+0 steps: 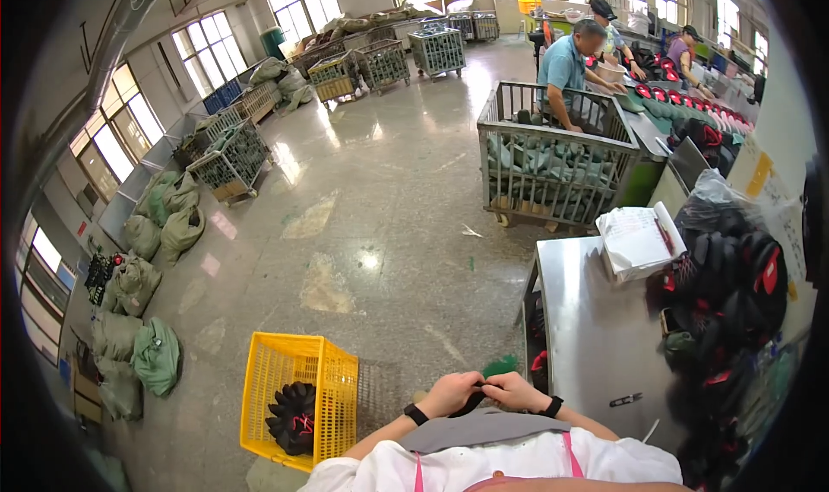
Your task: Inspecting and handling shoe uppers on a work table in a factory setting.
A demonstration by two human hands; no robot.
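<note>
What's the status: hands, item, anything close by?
Left hand and right hand close together, pinching black item. Item mostly hidden, kind unclear. Yellow crate to the left, metal table to the right.

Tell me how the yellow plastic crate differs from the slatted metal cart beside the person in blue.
The yellow plastic crate is bright yellow; the slatted metal cart is gray. The crate looks clearly smaller than the cart. The crate holds a black bundle with red strands, whereas the cart holds many gray-green pieces. Both are open-topped with gaps in their sides.
</note>
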